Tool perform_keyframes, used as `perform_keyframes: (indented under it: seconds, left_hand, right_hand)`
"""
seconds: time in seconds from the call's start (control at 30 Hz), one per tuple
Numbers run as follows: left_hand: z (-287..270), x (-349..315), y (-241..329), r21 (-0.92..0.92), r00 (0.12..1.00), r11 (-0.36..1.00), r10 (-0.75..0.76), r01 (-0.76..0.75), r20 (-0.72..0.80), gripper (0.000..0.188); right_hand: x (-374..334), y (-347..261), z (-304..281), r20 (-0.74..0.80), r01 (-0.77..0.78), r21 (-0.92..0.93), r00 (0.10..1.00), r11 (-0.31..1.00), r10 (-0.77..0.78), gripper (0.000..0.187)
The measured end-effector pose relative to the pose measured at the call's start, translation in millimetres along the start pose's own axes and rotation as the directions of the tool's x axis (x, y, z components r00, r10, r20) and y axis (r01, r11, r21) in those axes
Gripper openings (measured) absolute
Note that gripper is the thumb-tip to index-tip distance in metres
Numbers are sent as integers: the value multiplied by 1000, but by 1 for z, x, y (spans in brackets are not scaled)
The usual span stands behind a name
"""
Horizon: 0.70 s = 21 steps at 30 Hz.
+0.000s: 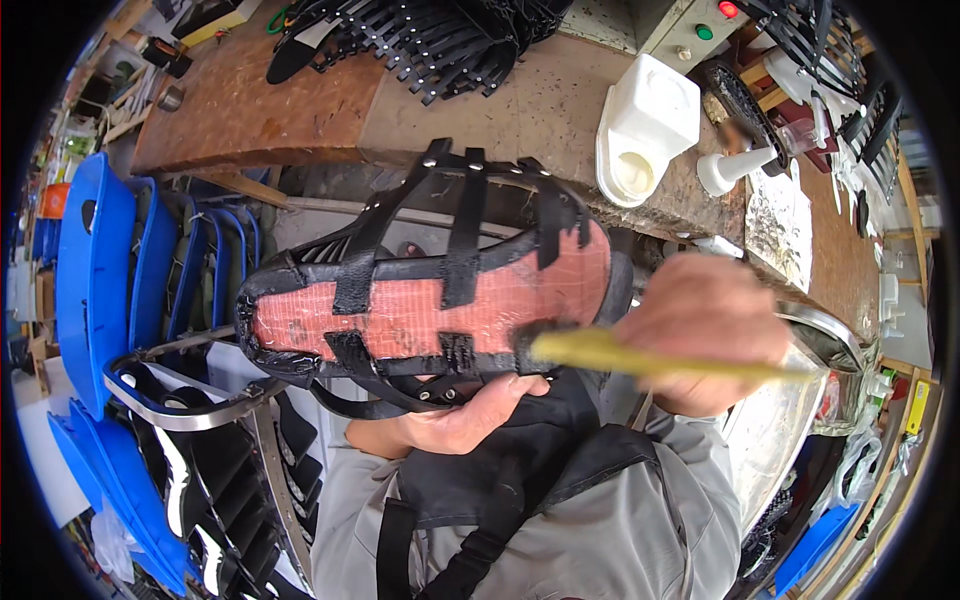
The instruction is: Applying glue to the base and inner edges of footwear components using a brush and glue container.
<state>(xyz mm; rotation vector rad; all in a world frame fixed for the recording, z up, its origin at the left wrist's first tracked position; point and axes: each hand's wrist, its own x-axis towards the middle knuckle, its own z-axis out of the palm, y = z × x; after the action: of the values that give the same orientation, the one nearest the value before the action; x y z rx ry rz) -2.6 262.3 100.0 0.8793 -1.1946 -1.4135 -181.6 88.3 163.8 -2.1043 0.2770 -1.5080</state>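
A black strappy sandal upper (462,250) is held bottom up in front of me. Its strap ends lie over a pink, shiny insole (400,308). Under its near edge, my left hand (462,422) is closed on the shoe, with the thumb along the rim. My right hand (705,325), blurred by motion, grips a brush with a flat yellow handle (600,352). The brush's dark tip is at the near edge of the insole, close to the wide end. Whatever is inside the upper is mostly hidden.
A white glue pot (632,165) stands on the worn workbench (450,120), beside a white nozzle bottle (735,168). Black studded uppers (430,50) are piled at the back. Blue trays (90,280) stand at the left, above a metal-framed rack (190,415) of black soles.
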Motion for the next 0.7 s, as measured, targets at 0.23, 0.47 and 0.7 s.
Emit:
perform_keyframes:
  seconds: [0.23, 0.47, 0.7]
  left_hand:
    - [-63, 77, 6, 22, 999, 1000, -17, 16, 30, 28]
    - [-47, 94, 16, -251, 976, 946, 216, -207, 8, 28]
    - [-31, 101, 18, -169, 962, 958, 203, -234, -180, 27]
  right_hand:
    - [-6, -9, 1, 58, 66, -10, 996, 998, -66, 18]
    - [-4, -19, -7, -301, -283, 305, 877, 909, 374, 16]
    - [-4, -11, 17, -152, -307, 100, 935, 946, 320, 12]
